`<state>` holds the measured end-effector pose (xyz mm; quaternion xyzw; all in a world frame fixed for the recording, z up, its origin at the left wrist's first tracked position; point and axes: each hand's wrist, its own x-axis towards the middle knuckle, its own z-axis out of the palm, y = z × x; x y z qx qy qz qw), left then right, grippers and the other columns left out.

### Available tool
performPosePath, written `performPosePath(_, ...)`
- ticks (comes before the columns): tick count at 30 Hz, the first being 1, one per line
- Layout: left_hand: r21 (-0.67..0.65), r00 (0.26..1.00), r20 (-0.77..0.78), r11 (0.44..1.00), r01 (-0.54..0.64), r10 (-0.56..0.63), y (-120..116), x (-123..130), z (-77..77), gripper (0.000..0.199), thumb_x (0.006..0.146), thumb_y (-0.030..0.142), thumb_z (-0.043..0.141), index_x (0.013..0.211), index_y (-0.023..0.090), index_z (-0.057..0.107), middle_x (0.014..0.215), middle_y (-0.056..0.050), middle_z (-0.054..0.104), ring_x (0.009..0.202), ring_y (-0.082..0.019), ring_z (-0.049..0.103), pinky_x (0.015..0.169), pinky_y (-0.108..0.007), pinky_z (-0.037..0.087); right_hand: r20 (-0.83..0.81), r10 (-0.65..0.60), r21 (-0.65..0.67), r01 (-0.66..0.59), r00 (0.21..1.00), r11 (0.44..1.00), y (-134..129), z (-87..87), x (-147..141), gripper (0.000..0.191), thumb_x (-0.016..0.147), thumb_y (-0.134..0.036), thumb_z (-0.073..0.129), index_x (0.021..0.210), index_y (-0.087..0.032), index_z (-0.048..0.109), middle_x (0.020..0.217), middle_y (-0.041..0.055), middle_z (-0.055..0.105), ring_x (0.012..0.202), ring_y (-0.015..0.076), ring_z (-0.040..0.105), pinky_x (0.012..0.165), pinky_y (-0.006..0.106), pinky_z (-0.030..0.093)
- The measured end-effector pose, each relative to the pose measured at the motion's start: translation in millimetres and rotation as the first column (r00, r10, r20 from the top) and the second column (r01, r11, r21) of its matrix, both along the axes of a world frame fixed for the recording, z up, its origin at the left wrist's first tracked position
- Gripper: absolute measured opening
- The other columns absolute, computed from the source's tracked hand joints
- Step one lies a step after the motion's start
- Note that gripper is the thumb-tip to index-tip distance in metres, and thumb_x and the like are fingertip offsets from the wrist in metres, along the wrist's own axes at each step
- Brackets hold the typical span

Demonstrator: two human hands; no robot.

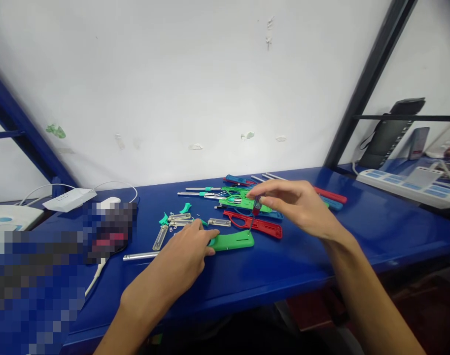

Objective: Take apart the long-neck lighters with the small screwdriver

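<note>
A green long-nosed lighter (234, 240) lies across the blue table, its metal tube (139, 256) pointing left. My left hand (184, 254) is closed around its middle and hides part of it. My right hand (293, 204) pinches the handle of a small screwdriver (257, 207), whose shaft slants down to the right end of the green body. Just behind the lighter rests an opened red casing half (261, 225). Clear plastic pieces (219, 222) and small teal parts (188, 207) are scattered beyond my left hand.
Several opened lighters (243, 201) lie towards the wall, with red and blue handles (330, 195) behind my right hand. A white power strip (409, 187) is at the right. Cables and a white box (69, 199) are at the left, near a blurred-out area.
</note>
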<state>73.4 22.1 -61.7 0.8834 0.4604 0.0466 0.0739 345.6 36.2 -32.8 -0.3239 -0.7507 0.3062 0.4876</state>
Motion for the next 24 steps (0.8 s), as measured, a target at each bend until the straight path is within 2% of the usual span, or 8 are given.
performPosePath(3, 0.011, 1.000, 0.003, 1.000, -0.005, 0.005, 0.7, -1.0, -2.1, 0.049, 0.098, 0.009, 0.044, 0.143, 0.022, 0.061, 0.128, -0.016, 0.064, 0.119, -0.031, 0.061, 0.103, -0.046, 0.050, 0.003, 0.017, 0.052, -0.017, 1.000, 0.999, -0.6, 0.6, -1.6, 0.012, 0.090, -0.035, 0.077, 0.098, -0.027, 0.081, 0.115, 0.0063, 0.076, 0.111, 0.0270, 0.069, 0.094, 0.044, 0.057)
performPosePath(6, 0.013, 1.000, -0.006, 1.000, -0.014, 0.014, -1.9, 1.3, 0.8, 0.050, 0.098, 0.007, 0.043, 0.142, 0.020, 0.062, 0.128, -0.016, 0.064, 0.120, -0.030, 0.061, 0.105, -0.046, 0.048, -0.046, -0.073, 0.111, 0.078, 0.996, 0.991, 1.5, -0.4, -3.1, 0.010, 0.079, -0.032, 0.088, 0.081, -0.027, 0.079, 0.099, 0.0045, 0.075, 0.095, 0.0239, 0.069, 0.084, 0.039, 0.057)
performPosePath(9, 0.015, 1.000, -0.015, 1.000, -0.004, 0.004, -3.5, 3.0, 2.9, 0.054, 0.096, 0.004, 0.041, 0.144, 0.019, 0.060, 0.127, -0.016, 0.065, 0.124, -0.031, 0.058, 0.109, -0.048, 0.045, -0.058, -0.078, 0.059, 0.081, 0.995, 0.995, 1.3, -0.5, -2.0, 0.009, 0.084, -0.031, 0.084, 0.092, -0.027, 0.080, 0.094, 0.0026, 0.076, 0.087, 0.0212, 0.070, 0.080, 0.037, 0.058)
performPosePath(13, -0.004, 0.999, -0.045, 1.000, 0.003, -0.003, -1.2, 2.4, 2.6, 0.055, 0.096, 0.004, 0.041, 0.147, 0.018, 0.058, 0.130, -0.018, 0.064, 0.126, -0.032, 0.057, 0.110, -0.050, 0.045, -0.012, 0.003, 0.014, -0.002, 1.000, 1.000, -0.4, 0.0, -1.7, 0.017, 0.097, -0.032, 0.069, 0.110, -0.027, 0.078, 0.114, 0.0052, 0.077, 0.111, 0.0251, 0.070, 0.096, 0.041, 0.056)
performPosePath(15, -0.024, 0.999, -0.044, 1.000, 0.006, -0.007, 0.5, 1.9, 2.3, 0.053, 0.097, 0.006, 0.041, 0.145, 0.018, 0.059, 0.131, -0.018, 0.064, 0.128, -0.033, 0.056, 0.109, -0.051, 0.046, -0.011, -0.008, 0.053, 0.009, 1.000, 0.999, 0.6, -0.5, -3.5, 0.015, 0.093, -0.034, 0.075, 0.105, -0.027, 0.078, 0.119, 0.0055, 0.075, 0.117, 0.0264, 0.066, 0.099, 0.042, 0.054)
performPosePath(19, -0.045, 1.000, -0.028, 0.999, -0.007, 0.006, 0.7, 1.9, 3.3, 0.052, 0.098, 0.008, 0.040, 0.146, 0.018, 0.058, 0.128, -0.017, 0.066, 0.123, -0.032, 0.059, 0.106, -0.049, 0.048, -0.039, -0.124, 0.133, 0.128, 0.992, 0.983, 3.6, -1.4, -4.7, 0.014, 0.082, -0.035, 0.085, 0.086, -0.025, 0.077, 0.101, 0.0045, 0.073, 0.094, 0.0233, 0.068, 0.085, 0.039, 0.056)
performPosePath(21, -0.042, 1.000, -0.019, 0.999, -0.014, 0.013, -0.7, 1.6, 3.7, 0.053, 0.097, 0.007, 0.040, 0.145, 0.018, 0.059, 0.129, -0.016, 0.066, 0.121, -0.032, 0.060, 0.106, -0.049, 0.048, -0.030, -0.094, 0.092, 0.096, 0.995, 0.991, 3.2, -0.9, -2.8, 0.012, 0.088, -0.036, 0.080, 0.094, -0.025, 0.078, 0.100, 0.0045, 0.075, 0.092, 0.0230, 0.069, 0.084, 0.039, 0.057)
performPosePath(24, -0.019, 1.000, -0.002, 1.000, 0.001, -0.001, -1.3, -0.4, 1.5, 0.053, 0.097, 0.007, 0.041, 0.145, 0.019, 0.059, 0.132, -0.015, 0.066, 0.126, -0.031, 0.058, 0.110, -0.047, 0.045, 0.011, -0.041, 0.048, 0.041, 0.999, 0.998, 1.0, 0.1, -0.6, 0.019, 0.097, -0.036, 0.069, 0.112, -0.027, 0.077, 0.111, 0.0050, 0.077, 0.106, 0.0247, 0.070, 0.095, 0.042, 0.055)
